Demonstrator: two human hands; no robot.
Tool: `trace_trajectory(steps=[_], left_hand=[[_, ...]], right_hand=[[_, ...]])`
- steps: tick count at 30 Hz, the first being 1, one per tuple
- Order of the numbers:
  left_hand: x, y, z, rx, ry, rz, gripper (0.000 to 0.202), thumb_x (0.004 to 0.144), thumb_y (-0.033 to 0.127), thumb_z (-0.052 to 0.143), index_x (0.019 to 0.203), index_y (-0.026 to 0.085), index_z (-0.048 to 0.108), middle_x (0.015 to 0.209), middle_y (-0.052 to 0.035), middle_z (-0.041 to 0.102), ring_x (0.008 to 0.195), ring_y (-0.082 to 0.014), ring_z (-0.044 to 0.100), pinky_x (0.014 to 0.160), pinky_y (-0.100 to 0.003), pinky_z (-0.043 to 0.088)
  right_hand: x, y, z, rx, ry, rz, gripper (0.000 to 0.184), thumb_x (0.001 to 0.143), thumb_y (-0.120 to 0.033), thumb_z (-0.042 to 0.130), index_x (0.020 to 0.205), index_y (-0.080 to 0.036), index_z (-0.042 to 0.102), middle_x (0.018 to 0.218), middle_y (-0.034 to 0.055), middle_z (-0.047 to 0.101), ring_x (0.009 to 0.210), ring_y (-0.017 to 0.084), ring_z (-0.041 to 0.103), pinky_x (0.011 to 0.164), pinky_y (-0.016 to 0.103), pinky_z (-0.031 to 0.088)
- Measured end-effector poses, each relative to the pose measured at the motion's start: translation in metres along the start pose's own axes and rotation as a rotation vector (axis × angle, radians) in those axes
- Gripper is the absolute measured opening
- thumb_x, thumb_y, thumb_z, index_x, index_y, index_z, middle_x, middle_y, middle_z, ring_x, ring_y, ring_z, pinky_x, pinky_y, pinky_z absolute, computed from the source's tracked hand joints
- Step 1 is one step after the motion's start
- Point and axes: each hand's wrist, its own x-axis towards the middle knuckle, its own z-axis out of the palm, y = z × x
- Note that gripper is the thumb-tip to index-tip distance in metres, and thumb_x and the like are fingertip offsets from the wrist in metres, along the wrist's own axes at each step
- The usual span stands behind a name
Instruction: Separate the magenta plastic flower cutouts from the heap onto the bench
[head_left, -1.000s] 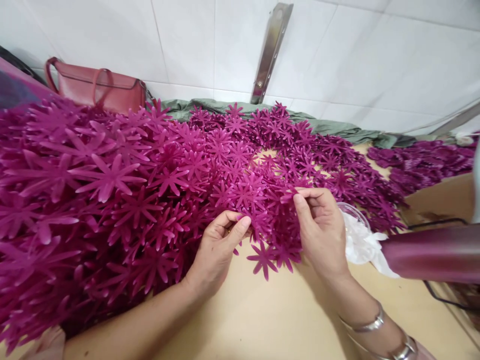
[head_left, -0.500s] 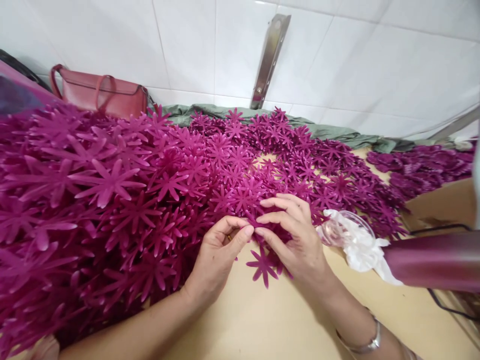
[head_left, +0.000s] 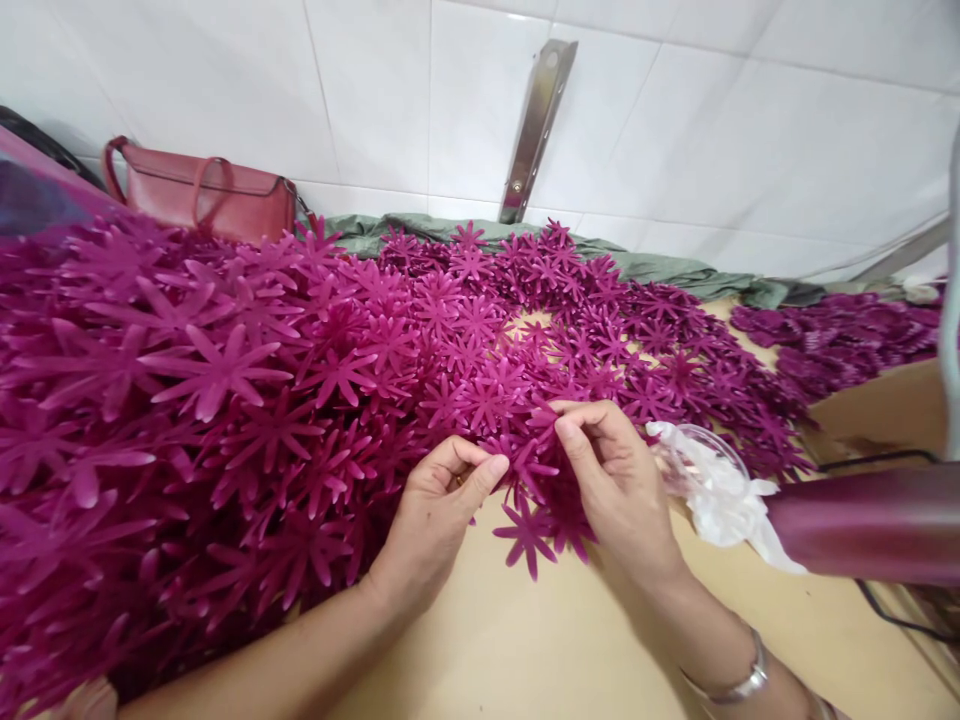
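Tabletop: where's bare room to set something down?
Bare: tabletop between left forearm and right forearm, nearer than the front purple flower; also right of the right forearm, nearer than the white material. Crowded: left and back, under flower pile.

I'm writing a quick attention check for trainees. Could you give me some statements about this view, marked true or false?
1. The right hand pinches a magenta flower cutout. True.
2. The silver bracelet is on the left arm. False: it is on the right arm.
3. The metal bracket is on the tiled wall. True.
4. The red handbag is at the picture's right. False: it is at the left.
5. The two hands touch. False: they are apart.
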Motion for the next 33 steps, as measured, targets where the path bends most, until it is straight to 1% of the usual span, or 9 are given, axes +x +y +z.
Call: trace_trajectory(steps=[6, 10, 13, 17, 19, 22, 24, 29, 33], left_hand=[[0.0, 0.002, 0.001, 0.013, 0.004, -0.014, 0.04, 0.077, 0.047, 0.088, 0.076, 0.017, 0.062, 0.069, 0.0046, 0.057, 0.065, -0.009, 0.047, 0.065, -0.023, 0.039], [0.0, 0.0, 0.001, -0.003, 0.02, 0.003, 0.038, 0.078, 0.045, 0.088, 0.075, 0.018, 0.062, 0.07, 0.0045, 0.058, 0.066, -0.0091, 0.047, 0.066, -0.023, 0.04], [0.0, -0.001, 0.0, 0.0, 0.029, 0.002, 0.035, 0.081, 0.043, 0.086, 0.076, 0.018, 0.062, 0.07, 0.0049, 0.058, 0.064, -0.0084, 0.046, 0.063, -0.022, 0.038], [0.0, 0.0, 0.0, -0.031, 0.056, -0.005, 0.034, 0.078, 0.039, 0.088, 0.076, 0.018, 0.062, 0.068, 0.0057, 0.057, 0.062, -0.0074, 0.045, 0.059, -0.021, 0.035], [-0.001, 0.001, 0.001, -0.055, 0.06, 0.0, 0.033, 0.077, 0.037, 0.089, 0.076, 0.018, 0.062, 0.07, 0.0051, 0.059, 0.064, -0.0073, 0.047, 0.061, -0.02, 0.037], [-0.002, 0.002, 0.002, -0.081, 0.062, 0.008, 0.03, 0.078, 0.034, 0.089, 0.079, 0.018, 0.063, 0.074, 0.0038, 0.063, 0.069, -0.0081, 0.053, 0.067, -0.021, 0.041], [-0.003, 0.002, 0.002, -0.085, 0.051, 0.027, 0.029, 0.078, 0.032, 0.089, 0.08, 0.018, 0.064, 0.075, 0.0037, 0.064, 0.07, -0.0083, 0.055, 0.07, -0.021, 0.043], [-0.002, 0.003, 0.003, -0.078, 0.006, 0.068, 0.026, 0.085, 0.032, 0.085, 0.081, 0.018, 0.063, 0.074, 0.0048, 0.064, 0.068, -0.007, 0.053, 0.069, -0.02, 0.043], [-0.001, 0.001, 0.001, -0.085, -0.009, 0.083, 0.023, 0.087, 0.031, 0.083, 0.083, 0.019, 0.064, 0.078, 0.0045, 0.066, 0.072, -0.0068, 0.057, 0.073, -0.019, 0.046]], right_hand=[[-0.005, 0.008, 0.006, 0.092, 0.023, 0.074, 0.016, 0.102, -0.037, 0.064, 0.093, -0.024, 0.061, 0.084, 0.0004, 0.066, 0.078, 0.017, 0.062, 0.073, 0.03, 0.052], [-0.001, 0.012, 0.004, 0.099, 0.133, 0.075, 0.018, 0.101, -0.037, 0.064, 0.092, -0.024, 0.057, 0.086, 0.0012, 0.067, 0.082, 0.019, 0.065, 0.081, 0.035, 0.055], [0.002, 0.011, 0.004, 0.041, 0.142, 0.031, 0.015, 0.1, -0.034, 0.065, 0.092, -0.025, 0.056, 0.093, 0.0034, 0.067, 0.086, 0.019, 0.065, 0.083, 0.036, 0.056], [0.007, 0.008, 0.002, -0.134, 0.189, -0.141, 0.011, 0.099, -0.024, 0.063, 0.109, -0.025, 0.058, 0.11, 0.0076, 0.065, 0.103, 0.022, 0.066, 0.097, 0.042, 0.055], [0.008, 0.005, -0.002, -0.307, 0.205, -0.236, 0.016, 0.1, -0.02, 0.057, 0.115, -0.024, 0.061, 0.121, 0.0116, 0.065, 0.12, 0.026, 0.063, 0.11, 0.05, 0.048], [0.008, -0.003, -0.009, -0.499, 0.153, -0.34, 0.024, 0.1, -0.019, 0.056, 0.122, -0.025, 0.065, 0.144, 0.0146, 0.058, 0.142, 0.032, 0.05, 0.123, 0.061, 0.033], [0.006, -0.008, -0.011, -0.524, 0.097, -0.38, 0.025, 0.1, -0.022, 0.061, 0.124, -0.028, 0.066, 0.145, 0.0129, 0.06, 0.141, 0.033, 0.051, 0.122, 0.062, 0.033], [0.0, -0.01, -0.005, -0.397, -0.201, -0.323, 0.018, 0.097, -0.026, 0.07, 0.115, -0.029, 0.07, 0.12, 0.0067, 0.075, 0.123, 0.029, 0.063, 0.111, 0.054, 0.045], [-0.003, -0.008, 0.0, -0.228, -0.198, -0.223, 0.004, 0.097, -0.022, 0.07, 0.097, -0.026, 0.071, 0.1, 0.0028, 0.075, 0.102, 0.023, 0.069, 0.095, 0.043, 0.053]])
